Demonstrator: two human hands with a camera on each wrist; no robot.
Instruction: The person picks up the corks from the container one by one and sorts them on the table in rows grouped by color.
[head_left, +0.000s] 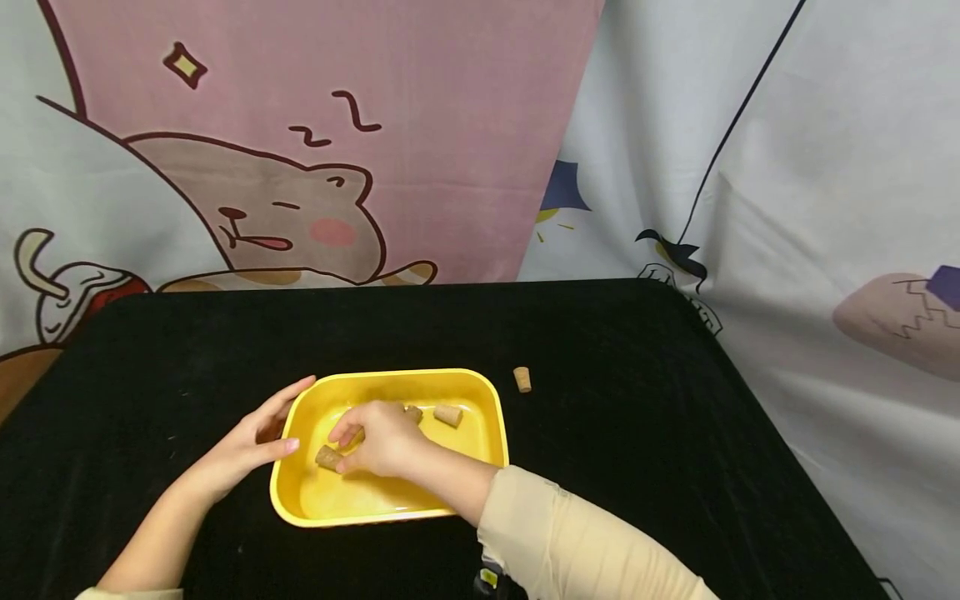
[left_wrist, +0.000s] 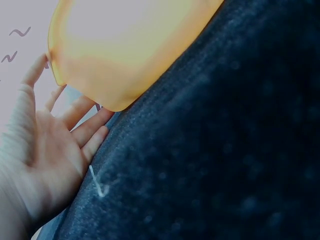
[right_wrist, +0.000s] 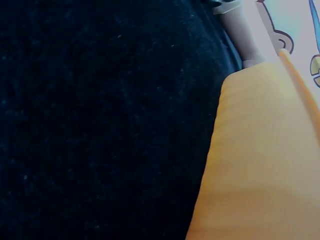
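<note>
A yellow plastic tray [head_left: 300,500] lies on the black cloth, and its outer wall fills the right side of the right wrist view. My left hand [head_left: 243,446] rests against its left end. The thumb tip lies at the rim, and the fingers stretch along the outer wall in the left wrist view. Inside the tray, my right hand [head_left: 390,442] reaches down and pinches a tapered cork stopper [head_left: 328,457] between thumb and index finger. Another cork [head_left: 448,415] lies near the tray's right end. Behind the right hand, a further cork [head_left: 413,413] is partly hidden.
One lone cork [head_left: 522,379] stands outside the tray, to its right. Black cloth [head_left: 637,450] covers the table under everything. A printed curtain [head_left: 465,150] hangs behind the table's far edge. A small dark object [head_left: 487,578] shows under the right sleeve.
</note>
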